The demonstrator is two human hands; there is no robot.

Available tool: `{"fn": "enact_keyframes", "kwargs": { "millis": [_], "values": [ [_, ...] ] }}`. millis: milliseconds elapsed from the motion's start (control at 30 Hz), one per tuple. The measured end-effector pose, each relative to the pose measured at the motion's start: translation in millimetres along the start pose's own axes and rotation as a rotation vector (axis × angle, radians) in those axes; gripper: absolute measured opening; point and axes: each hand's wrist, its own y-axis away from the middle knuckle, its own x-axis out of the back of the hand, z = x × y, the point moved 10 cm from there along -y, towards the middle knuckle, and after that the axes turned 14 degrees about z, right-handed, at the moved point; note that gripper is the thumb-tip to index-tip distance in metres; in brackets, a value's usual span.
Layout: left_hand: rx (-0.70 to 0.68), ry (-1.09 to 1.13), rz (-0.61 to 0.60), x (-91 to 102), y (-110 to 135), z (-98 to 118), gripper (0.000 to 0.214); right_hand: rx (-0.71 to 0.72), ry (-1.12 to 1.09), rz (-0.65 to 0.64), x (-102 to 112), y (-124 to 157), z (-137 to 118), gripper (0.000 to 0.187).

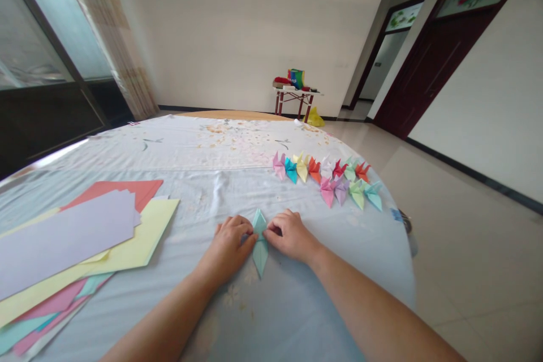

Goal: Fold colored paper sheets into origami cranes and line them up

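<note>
A light teal folded paper piece (259, 243), shaped like a long diamond, lies on the pale blue tablecloth (212, 181) in front of me. My left hand (231, 240) presses on its left side with the fingers curled and pinched at the fold. Opposite it, my right hand (288, 235) pinches the paper's right side. Both hands rest on the cloth, meeting at the middle of the paper.
A fanned stack of coloured paper sheets (72, 237) lies at the left. Several finished origami cranes (326, 175) stand in two rows at the right, near the table's edge. A small red table (294, 96) with coloured things stands by the far wall.
</note>
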Motion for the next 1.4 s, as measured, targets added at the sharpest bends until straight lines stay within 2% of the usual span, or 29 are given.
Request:
{"fn": "enact_keyframes", "kwargs": {
  "millis": [233,500,733,933,1400],
  "values": [
    [0.030,-0.074,0.055,-2.1,1.3,-4.1,0.022,-0.028,0.083,-0.016,-2.4,-2.9,-0.6,0.025],
    [0.014,-0.045,0.009,-4.8,-1.3,-7.1,0.021,-0.024,0.136,-0.052,-4.0,-3.7,-2.4,0.031],
    [0.023,-0.090,0.044,-5.0,-4.3,-6.9,0.024,-0.040,0.225,-0.034,-5.4,-4.3,-0.1,0.029],
    [0.038,-0.136,0.049,-2.9,-5.1,-3.8,0.021,-0.038,0.221,0.010,-3.6,-4.5,0.6,0.029],
    [0.037,-0.227,0.108,-1.3,-3.6,-4.6,0.015,-0.072,0.252,0.021,-5.1,-5.6,3.3,0.024]
  ]
}}
